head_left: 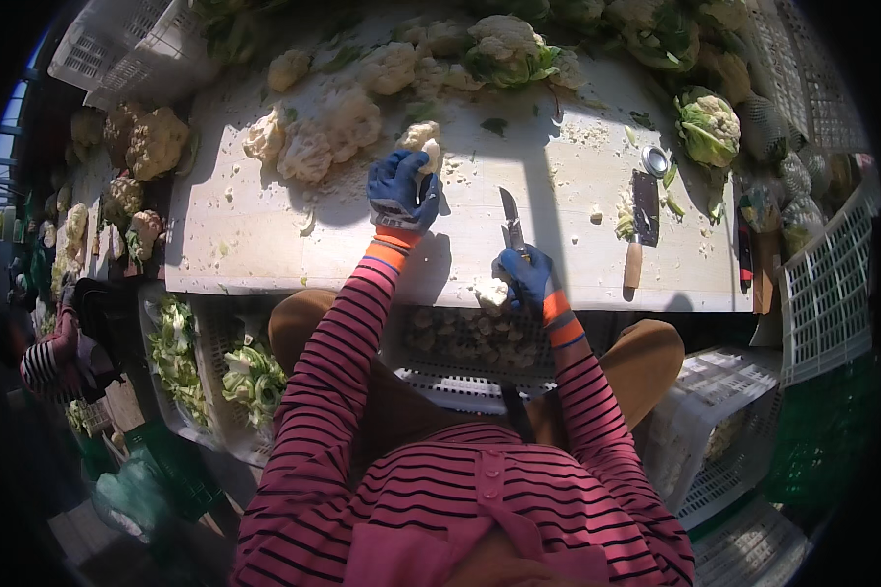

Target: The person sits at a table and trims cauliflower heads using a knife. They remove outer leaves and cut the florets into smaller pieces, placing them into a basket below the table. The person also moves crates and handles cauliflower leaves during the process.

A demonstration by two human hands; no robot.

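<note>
My left hand (400, 192), in a blue work glove with an orange cuff, has its fingers around a cauliflower piece (420, 139) on the white table (279, 257). My right hand (528, 279), gloved the same way, grips a knife (512, 216) whose dark curved blade points away from me. A cauliflower floret (492, 292) is at the right hand's fingers by the table's front edge; whether they hold it too is unclear. Several trimmed cauliflower pieces (330, 136) lie beyond my left hand.
A cleaver (642, 220) and a roll of tape (654, 161) lie at right. Whole cauliflowers (707, 125) line the far and right sides. Below the table's edge, a crate (440, 392) contains florets. Leaf-filled crates (216, 381) stand at left, near another person (66, 352).
</note>
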